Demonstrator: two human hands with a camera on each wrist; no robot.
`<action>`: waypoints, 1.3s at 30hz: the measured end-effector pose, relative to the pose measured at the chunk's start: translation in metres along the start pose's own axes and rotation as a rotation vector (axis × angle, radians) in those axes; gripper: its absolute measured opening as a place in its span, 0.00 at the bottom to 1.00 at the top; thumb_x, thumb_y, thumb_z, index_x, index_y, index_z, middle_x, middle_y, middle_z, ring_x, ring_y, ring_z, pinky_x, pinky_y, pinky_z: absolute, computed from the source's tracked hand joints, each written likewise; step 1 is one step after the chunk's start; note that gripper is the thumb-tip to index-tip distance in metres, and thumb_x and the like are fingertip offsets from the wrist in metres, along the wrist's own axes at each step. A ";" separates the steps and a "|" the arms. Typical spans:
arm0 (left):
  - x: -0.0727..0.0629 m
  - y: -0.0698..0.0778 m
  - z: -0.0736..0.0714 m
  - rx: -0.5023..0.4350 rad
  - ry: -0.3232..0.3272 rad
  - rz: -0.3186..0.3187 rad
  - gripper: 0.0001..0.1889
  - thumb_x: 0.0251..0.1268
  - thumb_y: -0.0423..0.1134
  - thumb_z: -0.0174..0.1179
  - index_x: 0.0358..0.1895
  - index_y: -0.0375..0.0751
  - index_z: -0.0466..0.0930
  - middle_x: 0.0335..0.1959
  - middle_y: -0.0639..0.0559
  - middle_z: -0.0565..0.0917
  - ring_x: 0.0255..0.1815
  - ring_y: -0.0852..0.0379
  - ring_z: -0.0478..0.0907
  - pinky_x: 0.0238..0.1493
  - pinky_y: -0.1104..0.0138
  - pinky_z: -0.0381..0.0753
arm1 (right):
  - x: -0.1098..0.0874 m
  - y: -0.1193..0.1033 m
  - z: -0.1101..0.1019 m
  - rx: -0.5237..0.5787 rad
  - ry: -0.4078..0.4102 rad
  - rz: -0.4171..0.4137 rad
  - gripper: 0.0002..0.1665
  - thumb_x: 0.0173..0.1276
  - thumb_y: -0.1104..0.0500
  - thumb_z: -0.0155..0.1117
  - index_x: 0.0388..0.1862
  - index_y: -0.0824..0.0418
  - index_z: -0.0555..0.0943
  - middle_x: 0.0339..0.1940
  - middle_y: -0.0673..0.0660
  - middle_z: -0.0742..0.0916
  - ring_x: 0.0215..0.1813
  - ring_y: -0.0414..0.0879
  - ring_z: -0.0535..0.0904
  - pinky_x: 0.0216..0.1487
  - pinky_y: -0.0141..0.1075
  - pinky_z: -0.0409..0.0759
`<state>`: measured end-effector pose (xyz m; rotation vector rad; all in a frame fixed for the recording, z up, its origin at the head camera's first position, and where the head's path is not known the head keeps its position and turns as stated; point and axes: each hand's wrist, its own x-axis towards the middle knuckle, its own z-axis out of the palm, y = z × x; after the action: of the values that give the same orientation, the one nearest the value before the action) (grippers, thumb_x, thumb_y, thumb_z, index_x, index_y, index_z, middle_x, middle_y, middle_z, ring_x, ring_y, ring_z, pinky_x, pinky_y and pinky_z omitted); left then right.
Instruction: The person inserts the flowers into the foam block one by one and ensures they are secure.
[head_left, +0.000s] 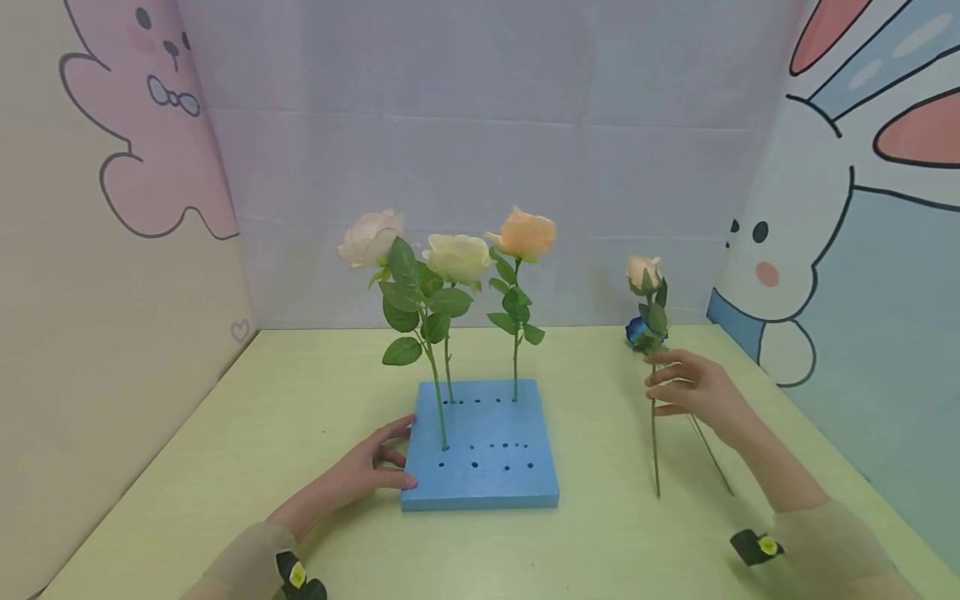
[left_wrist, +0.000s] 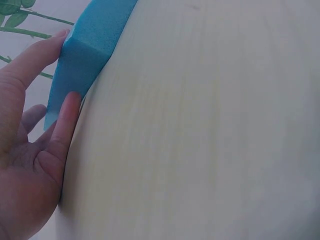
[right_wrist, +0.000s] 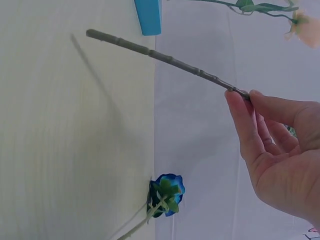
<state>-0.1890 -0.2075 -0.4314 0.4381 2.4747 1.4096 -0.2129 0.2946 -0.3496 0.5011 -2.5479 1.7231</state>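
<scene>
My right hand (head_left: 693, 392) pinches the stem of a pale peach rose (head_left: 643, 273) between thumb and fingertips. The rose is upright, and its bare lower stem (right_wrist: 165, 58) sticks out past the fingers in the right wrist view. Behind it a blue rose (right_wrist: 167, 195) lies on the table. To the left, my left hand (head_left: 375, 462) rests against the left edge of a blue foam board (head_left: 491, 487) with rows of holes. Its fingers (left_wrist: 67, 120) touch the board's side in the left wrist view. A pinkish-white rose (head_left: 372, 240), a cream rose (head_left: 457, 258) and an orange rose (head_left: 527, 233) stand in the board.
The pale yellow table (head_left: 262, 417) runs back to a whitish cloth wall (head_left: 465, 75). Cartoon-printed panels (head_left: 892, 333) stand at both sides. The blue rose's thin stem (head_left: 711, 454) reaches toward the front, beneath my right hand.
</scene>
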 end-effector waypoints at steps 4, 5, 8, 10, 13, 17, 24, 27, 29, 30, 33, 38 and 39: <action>0.000 0.000 0.000 -0.001 -0.002 -0.001 0.51 0.55 0.47 0.73 0.79 0.49 0.51 0.76 0.37 0.62 0.54 0.52 0.77 0.50 0.62 0.76 | 0.002 -0.010 0.011 0.028 -0.002 -0.047 0.20 0.69 0.64 0.65 0.58 0.53 0.77 0.38 0.41 0.88 0.42 0.37 0.88 0.40 0.38 0.86; 0.000 0.000 0.000 -0.001 -0.003 -0.001 0.51 0.56 0.47 0.73 0.79 0.49 0.50 0.76 0.37 0.62 0.54 0.52 0.77 0.50 0.62 0.76 | 0.002 -0.013 0.014 0.033 0.003 -0.056 0.19 0.68 0.64 0.65 0.57 0.53 0.77 0.38 0.41 0.89 0.42 0.37 0.88 0.40 0.38 0.86; 0.000 0.000 0.000 -0.002 -0.005 0.000 0.51 0.56 0.47 0.72 0.79 0.49 0.50 0.76 0.37 0.61 0.55 0.52 0.77 0.50 0.61 0.76 | 0.003 -0.020 0.021 0.030 0.012 -0.074 0.18 0.69 0.64 0.65 0.56 0.53 0.79 0.37 0.41 0.89 0.41 0.38 0.88 0.40 0.36 0.86; 0.000 0.000 0.000 -0.003 -0.006 -0.001 0.51 0.56 0.47 0.72 0.79 0.49 0.50 0.76 0.37 0.61 0.55 0.52 0.77 0.50 0.61 0.76 | 0.004 -0.025 0.026 0.022 0.023 -0.081 0.17 0.69 0.63 0.65 0.55 0.55 0.80 0.36 0.42 0.90 0.41 0.38 0.89 0.40 0.35 0.86; 0.000 0.000 0.001 -0.003 -0.004 -0.003 0.51 0.56 0.47 0.72 0.79 0.49 0.50 0.76 0.37 0.61 0.55 0.52 0.77 0.51 0.62 0.76 | 0.004 -0.033 0.034 -0.005 0.047 -0.080 0.17 0.68 0.61 0.66 0.55 0.61 0.80 0.37 0.45 0.90 0.40 0.39 0.89 0.41 0.34 0.86; 0.000 0.001 0.001 -0.001 -0.003 0.001 0.51 0.56 0.47 0.72 0.79 0.48 0.50 0.76 0.37 0.62 0.54 0.52 0.77 0.51 0.62 0.76 | 0.004 -0.042 0.044 -0.057 0.060 -0.080 0.19 0.69 0.60 0.66 0.55 0.68 0.78 0.42 0.59 0.90 0.39 0.40 0.89 0.41 0.34 0.86; -0.001 0.001 0.001 -0.006 -0.004 0.000 0.50 0.56 0.47 0.72 0.79 0.49 0.50 0.76 0.37 0.61 0.54 0.52 0.77 0.51 0.62 0.76 | 0.004 -0.053 0.059 -0.118 0.047 -0.109 0.14 0.69 0.62 0.65 0.50 0.67 0.77 0.40 0.69 0.89 0.36 0.42 0.89 0.39 0.34 0.86; -0.001 0.001 0.001 -0.008 -0.002 -0.003 0.51 0.56 0.47 0.72 0.79 0.49 0.50 0.76 0.38 0.62 0.55 0.51 0.77 0.51 0.62 0.76 | 0.004 -0.059 0.064 -0.132 0.044 -0.120 0.14 0.68 0.61 0.66 0.48 0.66 0.77 0.37 0.66 0.89 0.35 0.43 0.89 0.39 0.35 0.86; -0.001 0.001 0.001 -0.010 -0.001 -0.004 0.51 0.56 0.47 0.72 0.79 0.49 0.50 0.76 0.38 0.62 0.55 0.51 0.77 0.51 0.62 0.76 | 0.005 -0.062 0.068 -0.135 0.038 -0.127 0.14 0.67 0.61 0.67 0.48 0.65 0.77 0.37 0.65 0.89 0.35 0.44 0.89 0.39 0.36 0.86; -0.001 0.001 0.000 -0.010 -0.001 -0.005 0.51 0.56 0.47 0.72 0.79 0.49 0.50 0.76 0.38 0.62 0.55 0.51 0.77 0.51 0.62 0.76 | 0.005 -0.064 0.070 -0.136 0.036 -0.130 0.14 0.67 0.61 0.67 0.48 0.65 0.77 0.36 0.65 0.89 0.35 0.44 0.89 0.39 0.36 0.86; -0.001 0.000 0.000 -0.012 0.000 -0.004 0.51 0.56 0.47 0.72 0.79 0.50 0.50 0.76 0.38 0.62 0.55 0.51 0.77 0.50 0.62 0.76 | 0.006 -0.069 0.076 -0.150 0.034 -0.145 0.14 0.67 0.60 0.68 0.48 0.63 0.77 0.36 0.64 0.90 0.33 0.41 0.89 0.38 0.36 0.86; -0.001 0.001 0.001 -0.015 0.003 -0.008 0.51 0.55 0.47 0.73 0.79 0.50 0.50 0.76 0.38 0.62 0.55 0.51 0.77 0.50 0.62 0.76 | 0.010 -0.074 0.087 -0.112 0.034 -0.186 0.12 0.65 0.62 0.69 0.45 0.62 0.77 0.35 0.65 0.90 0.32 0.40 0.88 0.37 0.35 0.86; -0.001 0.001 0.001 -0.013 0.003 -0.009 0.51 0.55 0.47 0.73 0.79 0.50 0.50 0.76 0.38 0.62 0.55 0.52 0.77 0.50 0.62 0.76 | 0.012 -0.074 0.089 -0.098 0.034 -0.195 0.12 0.65 0.63 0.69 0.45 0.63 0.77 0.34 0.66 0.90 0.32 0.40 0.89 0.37 0.35 0.86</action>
<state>-0.1874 -0.2072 -0.4308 0.4217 2.4653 1.4239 -0.1893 0.1859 -0.3149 0.6826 -2.4522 1.5215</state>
